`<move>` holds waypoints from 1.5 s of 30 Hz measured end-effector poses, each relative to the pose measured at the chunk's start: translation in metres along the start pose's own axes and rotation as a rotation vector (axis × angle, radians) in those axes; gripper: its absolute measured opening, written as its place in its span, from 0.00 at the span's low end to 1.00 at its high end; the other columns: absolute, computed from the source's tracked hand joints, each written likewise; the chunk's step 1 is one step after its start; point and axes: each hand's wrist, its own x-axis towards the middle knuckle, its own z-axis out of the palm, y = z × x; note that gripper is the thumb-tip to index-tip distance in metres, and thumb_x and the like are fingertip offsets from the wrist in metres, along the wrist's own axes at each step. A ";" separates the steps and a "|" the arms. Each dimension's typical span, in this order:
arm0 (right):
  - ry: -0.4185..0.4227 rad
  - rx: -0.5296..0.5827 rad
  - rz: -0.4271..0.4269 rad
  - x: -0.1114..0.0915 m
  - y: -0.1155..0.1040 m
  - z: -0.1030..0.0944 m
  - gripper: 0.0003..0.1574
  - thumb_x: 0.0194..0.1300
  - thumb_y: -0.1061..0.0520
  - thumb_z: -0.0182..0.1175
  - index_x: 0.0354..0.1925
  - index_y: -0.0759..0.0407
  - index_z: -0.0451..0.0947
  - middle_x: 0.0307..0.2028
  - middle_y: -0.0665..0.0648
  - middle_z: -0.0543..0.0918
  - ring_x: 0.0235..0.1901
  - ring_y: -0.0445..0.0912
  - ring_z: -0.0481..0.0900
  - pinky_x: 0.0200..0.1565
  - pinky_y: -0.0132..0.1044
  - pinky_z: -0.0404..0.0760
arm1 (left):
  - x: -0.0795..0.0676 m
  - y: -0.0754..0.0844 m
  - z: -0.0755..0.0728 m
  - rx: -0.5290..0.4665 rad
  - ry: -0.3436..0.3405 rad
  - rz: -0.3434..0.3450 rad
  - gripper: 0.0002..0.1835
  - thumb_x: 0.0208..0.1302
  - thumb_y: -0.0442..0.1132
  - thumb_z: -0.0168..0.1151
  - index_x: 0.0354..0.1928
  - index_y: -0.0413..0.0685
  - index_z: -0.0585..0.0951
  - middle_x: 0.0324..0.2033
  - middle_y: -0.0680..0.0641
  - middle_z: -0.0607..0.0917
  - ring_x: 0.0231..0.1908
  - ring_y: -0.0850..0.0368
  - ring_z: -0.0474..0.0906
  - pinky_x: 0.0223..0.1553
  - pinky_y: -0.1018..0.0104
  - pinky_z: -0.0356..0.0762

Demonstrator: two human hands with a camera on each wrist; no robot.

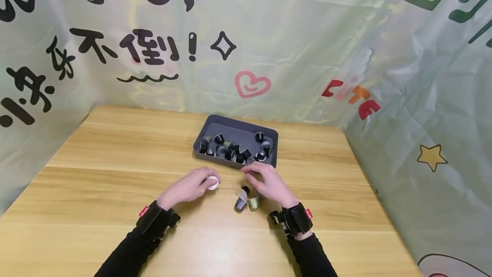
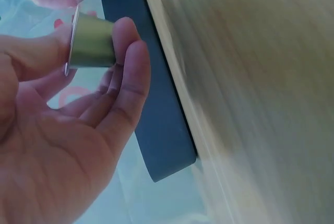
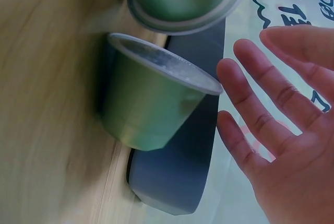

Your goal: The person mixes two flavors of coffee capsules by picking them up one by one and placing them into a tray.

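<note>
My left hand [image 1: 191,186] pinches a green coffee capsule [image 2: 93,41] between thumb and fingertips. In the head view that capsule shows its pale round lid [image 1: 212,182]. My right hand [image 1: 270,184], fingers loosely spread and holding nothing, hovers by the tray's front right corner. Just below it on the table lie a green capsule [image 1: 253,203], a dark grey capsule [image 1: 241,204] and a small black capsule [image 1: 245,190]. The right wrist view shows a green capsule [image 3: 154,98] close beside the fingertips of this hand.
A dark grey rectangular tray [image 1: 234,124] stands toward the back of the wooden table [image 1: 127,174], with many black and grey capsules lying jumbled in it. Printed fabric [image 1: 300,33] hangs behind the table and along its sides.
</note>
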 end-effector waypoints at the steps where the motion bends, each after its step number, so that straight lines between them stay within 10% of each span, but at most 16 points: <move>1: 0.001 -0.001 0.000 0.000 0.000 0.000 0.13 0.69 0.64 0.60 0.50 0.63 0.84 0.46 0.59 0.89 0.48 0.48 0.86 0.53 0.45 0.85 | 0.001 0.000 0.000 -0.009 0.014 -0.011 0.09 0.73 0.34 0.55 0.47 0.44 0.83 0.42 0.47 0.87 0.46 0.53 0.81 0.53 0.54 0.81; 13: 0.036 -0.040 -0.030 -0.014 0.003 -0.005 0.14 0.64 0.67 0.63 0.49 0.65 0.84 0.41 0.59 0.88 0.35 0.42 0.82 0.39 0.33 0.84 | 0.041 0.006 -0.008 -0.264 0.227 -0.186 0.11 0.71 0.37 0.59 0.51 0.41 0.83 0.40 0.40 0.87 0.33 0.48 0.85 0.37 0.65 0.82; 19: -0.031 -0.071 0.007 -0.027 0.004 -0.007 0.15 0.63 0.66 0.65 0.49 0.65 0.84 0.40 0.59 0.88 0.28 0.39 0.77 0.29 0.27 0.78 | 0.057 0.003 -0.017 -0.322 0.271 -0.187 0.22 0.70 0.33 0.60 0.64 0.39 0.76 0.55 0.32 0.83 0.44 0.42 0.88 0.46 0.55 0.88; 23: -0.069 -0.088 0.032 -0.035 0.006 -0.008 0.15 0.63 0.64 0.66 0.49 0.63 0.84 0.41 0.57 0.87 0.29 0.38 0.77 0.30 0.27 0.79 | 0.051 -0.001 -0.018 -0.322 0.307 -0.157 0.28 0.68 0.28 0.60 0.69 0.36 0.70 0.67 0.31 0.72 0.54 0.39 0.84 0.56 0.55 0.84; 45: -0.205 -0.113 0.070 -0.042 0.010 -0.016 0.12 0.62 0.60 0.67 0.46 0.56 0.84 0.43 0.52 0.86 0.36 0.36 0.76 0.38 0.26 0.78 | 0.008 -0.013 -0.012 -0.291 0.307 -0.126 0.18 0.65 0.25 0.60 0.57 0.35 0.79 0.49 0.34 0.85 0.47 0.45 0.83 0.53 0.57 0.84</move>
